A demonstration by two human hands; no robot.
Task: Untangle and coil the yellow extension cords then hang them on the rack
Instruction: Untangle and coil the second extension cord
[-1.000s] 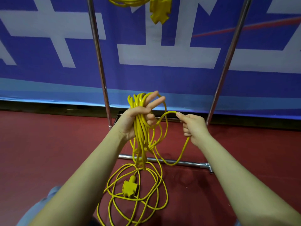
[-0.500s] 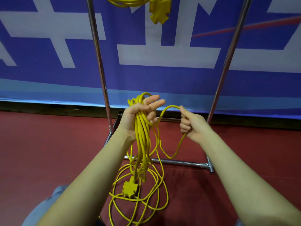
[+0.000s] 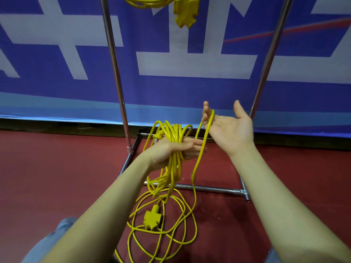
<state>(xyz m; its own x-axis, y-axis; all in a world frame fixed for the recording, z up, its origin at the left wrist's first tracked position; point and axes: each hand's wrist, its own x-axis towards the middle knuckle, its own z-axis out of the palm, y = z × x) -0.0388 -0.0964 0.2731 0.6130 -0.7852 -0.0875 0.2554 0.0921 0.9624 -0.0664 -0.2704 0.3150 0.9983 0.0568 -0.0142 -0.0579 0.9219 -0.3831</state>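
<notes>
My left hand holds a bundle of yellow extension cord loops draped over its palm, thumb laid across them. The rest of this cord lies in loose rings on the floor, with its yellow socket block among them. My right hand is raised palm up with straight fingers, and one strand of the cord hangs over its fingers and runs down to the floor. A second, coiled yellow cord with its socket block hangs from the rack at the top edge.
The metal rack has a left upright, a right upright and a base bar on the red floor just behind the loose cord. A blue and white banner stands behind it. My knee shows at bottom left.
My right hand has opened from a pinch on the strand and lifted, so the strand now lies over straight fingers. My left hand has lowered and turned flatter with the bundle.
</notes>
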